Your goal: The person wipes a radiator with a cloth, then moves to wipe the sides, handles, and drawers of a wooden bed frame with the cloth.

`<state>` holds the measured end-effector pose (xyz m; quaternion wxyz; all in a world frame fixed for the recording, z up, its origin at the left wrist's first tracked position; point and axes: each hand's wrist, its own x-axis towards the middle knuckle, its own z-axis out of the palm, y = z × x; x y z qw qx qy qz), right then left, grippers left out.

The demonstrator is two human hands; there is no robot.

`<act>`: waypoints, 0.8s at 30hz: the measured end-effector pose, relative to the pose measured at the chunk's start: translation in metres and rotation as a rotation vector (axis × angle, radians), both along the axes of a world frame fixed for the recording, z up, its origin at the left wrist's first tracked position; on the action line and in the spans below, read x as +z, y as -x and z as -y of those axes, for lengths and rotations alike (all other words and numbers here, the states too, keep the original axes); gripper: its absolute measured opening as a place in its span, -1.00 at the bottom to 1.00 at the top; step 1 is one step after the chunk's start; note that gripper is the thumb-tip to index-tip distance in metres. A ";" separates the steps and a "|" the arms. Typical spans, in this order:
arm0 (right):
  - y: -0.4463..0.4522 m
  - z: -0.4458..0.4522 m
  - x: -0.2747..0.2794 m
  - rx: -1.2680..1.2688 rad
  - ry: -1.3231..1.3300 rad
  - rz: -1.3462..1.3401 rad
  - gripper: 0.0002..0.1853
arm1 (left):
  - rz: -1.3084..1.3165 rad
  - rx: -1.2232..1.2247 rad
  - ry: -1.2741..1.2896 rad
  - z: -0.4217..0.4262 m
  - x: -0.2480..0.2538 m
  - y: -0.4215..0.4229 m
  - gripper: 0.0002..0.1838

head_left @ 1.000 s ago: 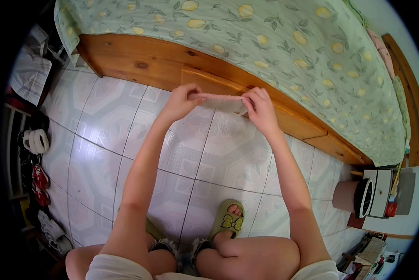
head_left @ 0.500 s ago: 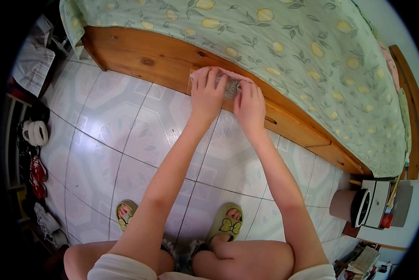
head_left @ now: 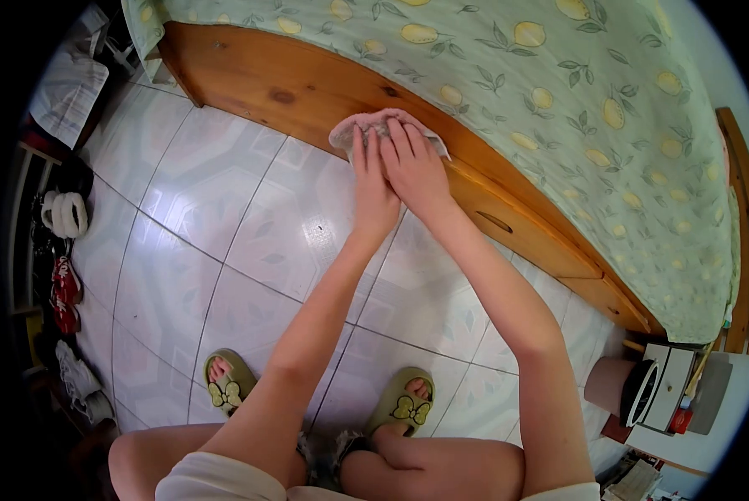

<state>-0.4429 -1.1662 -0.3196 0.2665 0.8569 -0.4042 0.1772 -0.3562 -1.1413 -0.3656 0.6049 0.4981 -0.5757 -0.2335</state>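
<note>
A pink and grey cloth [head_left: 366, 121] lies bunched against the wooden side of the bed [head_left: 282, 96], at the left end of a drawer front [head_left: 483, 209]. My left hand [head_left: 374, 179] presses on the cloth's lower left part, its fingers pointing up and bent over the fabric. Close beside it, my right hand [head_left: 418, 167] also grips the cloth, its fingers spread slightly across the middle. The two hands touch or nearly touch, and the cloth's underside is hidden.
A green sheet with lemon prints [head_left: 516, 83] covers the bed. Shoes [head_left: 65, 292] stand along the left side. A bin [head_left: 616, 388] is at the lower right. My feet in green slippers [head_left: 403, 401] rest on the tiled floor [head_left: 291, 225].
My right hand has moved left, beside my left hand. The cloth, earlier held between separated hands with its grey side showing, now spreads above the fingertips. The view has shifted slightly.
</note>
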 end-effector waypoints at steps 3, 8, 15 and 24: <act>-0.016 0.014 -0.001 0.059 0.017 -0.088 -0.67 | -0.725 -0.084 -0.168 0.010 -0.013 -0.006 -0.53; -0.024 0.031 -0.011 0.126 0.056 -0.229 -0.66 | -0.906 -0.024 -0.383 0.020 -0.004 -0.007 -0.54; -0.009 0.024 -0.016 -0.008 0.033 -0.680 -0.33 | -1.012 -0.164 -0.514 0.019 -0.014 -0.006 -0.29; 0.087 -0.039 -0.043 -0.210 -0.285 -0.670 -0.21 | -0.942 -0.539 -0.771 -0.018 -0.018 0.058 -0.25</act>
